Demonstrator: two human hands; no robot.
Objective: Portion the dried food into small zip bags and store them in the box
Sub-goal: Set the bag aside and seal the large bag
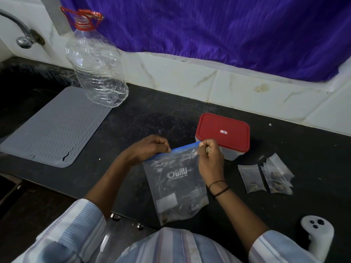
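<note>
Left hand (150,148) and right hand (209,154) pinching the blue top of a big zip bag (174,186), red-lid box (223,134) just behind, small bags (266,177) lying to the right

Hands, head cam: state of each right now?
Left hand: fingers pinched shut on the blue zip strip of the large clear plastic zip bag.
Right hand: fingers pinched shut on the same bag's strip, other end.

The tap (22,33) at upper left is cut off by the frame's edge, the white controller (317,238) at lower right partly leaves the frame, and the contents of the small zip bags (266,175) are too small to identify.
</note>
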